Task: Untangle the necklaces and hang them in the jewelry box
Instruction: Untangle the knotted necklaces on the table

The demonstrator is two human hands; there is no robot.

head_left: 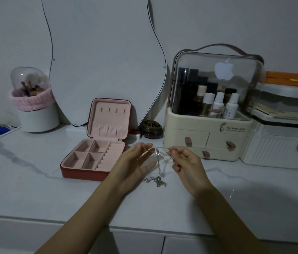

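A tangle of thin silver necklaces (157, 180) lies on the white marble-look tabletop, with strands rising from it to my hands. My left hand (134, 163) pinches a chain end near its fingertips, the other fingers spread. My right hand (185, 162) pinches the chain on the other side, fingers curled. A short length of chain stretches taut between them, a small pendant hanging from it. The red jewelry box (82, 171) stands open to the left, pink inside, with a row of hooks (112, 110) in its raised lid. Nothing hangs on the hooks.
A wavy mirror (98, 52) leans on the wall behind the box. A dark round burner (151, 129) sits beside the lid. A cream cosmetics organizer (206, 140) with bottles stands right, a white storage bin (280, 147) beyond it. A brush holder (34, 110) stands at the left.
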